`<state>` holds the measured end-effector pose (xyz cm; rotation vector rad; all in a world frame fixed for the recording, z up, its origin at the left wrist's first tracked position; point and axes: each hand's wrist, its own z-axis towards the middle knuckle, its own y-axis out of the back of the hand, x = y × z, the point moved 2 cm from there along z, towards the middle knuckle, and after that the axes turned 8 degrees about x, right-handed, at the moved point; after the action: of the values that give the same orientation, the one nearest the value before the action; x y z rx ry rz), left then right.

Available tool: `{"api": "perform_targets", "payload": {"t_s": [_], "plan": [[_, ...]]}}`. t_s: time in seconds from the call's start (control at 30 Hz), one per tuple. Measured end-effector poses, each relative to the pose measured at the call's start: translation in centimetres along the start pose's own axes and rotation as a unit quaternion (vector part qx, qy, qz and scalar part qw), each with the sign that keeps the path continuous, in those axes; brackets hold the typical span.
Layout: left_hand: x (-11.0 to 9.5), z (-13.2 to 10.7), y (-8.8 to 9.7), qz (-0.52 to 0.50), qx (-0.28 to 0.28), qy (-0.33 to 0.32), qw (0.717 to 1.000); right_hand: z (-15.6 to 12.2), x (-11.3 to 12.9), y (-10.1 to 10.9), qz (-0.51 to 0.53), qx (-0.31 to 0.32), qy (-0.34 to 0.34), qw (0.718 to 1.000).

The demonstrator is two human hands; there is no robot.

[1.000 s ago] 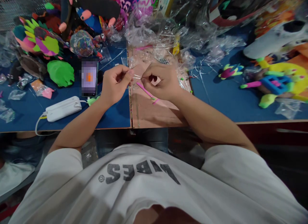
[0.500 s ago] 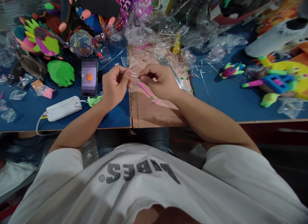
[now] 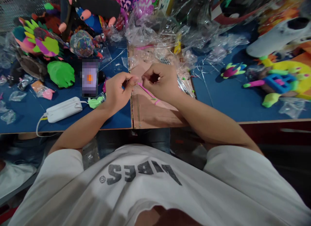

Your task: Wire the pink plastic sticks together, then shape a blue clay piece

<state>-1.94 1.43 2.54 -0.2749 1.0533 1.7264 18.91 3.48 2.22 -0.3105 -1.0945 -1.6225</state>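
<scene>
My left hand (image 3: 120,90) is closed in a pinch, thumb against forefinger, above the left edge of a wooden board (image 3: 160,117). Facing it, my right hand (image 3: 162,82) is also pinched, its fingers curled into a ring. The fingertips of both hands nearly meet. A thin shiny strand seems to run between them, but it hardly shows now and its ends are hidden in the fingers. Beneath the hands, a thin pink strip (image 3: 146,91) with a bit of green lies on the board.
Thin metal rods (image 3: 184,85) lie right of my right hand. Crumpled clear plastic (image 3: 155,28) covers the back. To the left are a phone (image 3: 89,77), a white power strip (image 3: 64,109) and a green clay piece (image 3: 61,73). Colourful clay figures (image 3: 279,83) lie right.
My left hand has moved slightly right and down, and my right hand has turned, its fingers rounding more. The shiny strands stretched between them earlier are now barely visible.
</scene>
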Motion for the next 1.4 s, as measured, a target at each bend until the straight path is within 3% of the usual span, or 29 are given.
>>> {"api": "perform_targets", "payload": {"t_s": [0.13,0.27,0.4,0.47,0.57,0.63,0.7,0.87,1.07,1.2,1.3,1.4], "plan": [[-0.7,-0.1,-0.2,0.060,-0.007,-0.055,0.997,-0.4,-0.3,-0.5,-0.032,-0.037,-0.001,0.999],[0.0,0.3,0.0,0.053,-0.005,-0.020,0.998,-0.4,-1.2,-0.6,-0.046,-0.044,0.009,0.998],[1.8,0.8,0.3,0.022,-0.001,0.013,1.000,0.4,-3.0,0.3,0.053,0.033,-0.063,0.996],[2.5,1.0,0.5,-0.004,-0.013,0.032,0.999,0.9,-3.8,1.1,0.168,0.120,-0.123,0.971],[3.0,1.2,0.5,-0.034,-0.029,0.051,0.998,1.4,-4.2,2.4,0.333,0.256,-0.177,0.890],[3.0,1.3,0.4,-0.049,-0.035,0.059,0.996,1.6,-4.1,2.9,0.388,0.303,-0.191,0.849],[2.9,1.2,0.2,-0.058,-0.039,0.062,0.996,1.7,-3.8,2.8,0.407,0.296,-0.191,0.843],[2.0,0.9,0.0,-0.052,-0.029,0.052,0.997,1.6,-2.9,1.4,0.422,0.211,-0.200,0.859],[1.5,1.0,0.6,0.098,0.080,-0.011,0.992,1.6,-1.4,1.5,0.446,0.185,-0.285,0.828],[1.6,1.0,0.5,0.213,0.119,-0.080,0.967,1.6,-0.8,1.4,0.424,0.160,-0.253,0.854],[1.2,0.9,0.4,0.229,0.118,-0.099,0.961,1.5,-0.2,1.1,0.410,0.149,-0.231,0.870],[0.7,0.8,0.6,0.222,0.108,-0.109,0.963,1.4,0.2,0.9,0.425,0.159,-0.221,0.863]]}}
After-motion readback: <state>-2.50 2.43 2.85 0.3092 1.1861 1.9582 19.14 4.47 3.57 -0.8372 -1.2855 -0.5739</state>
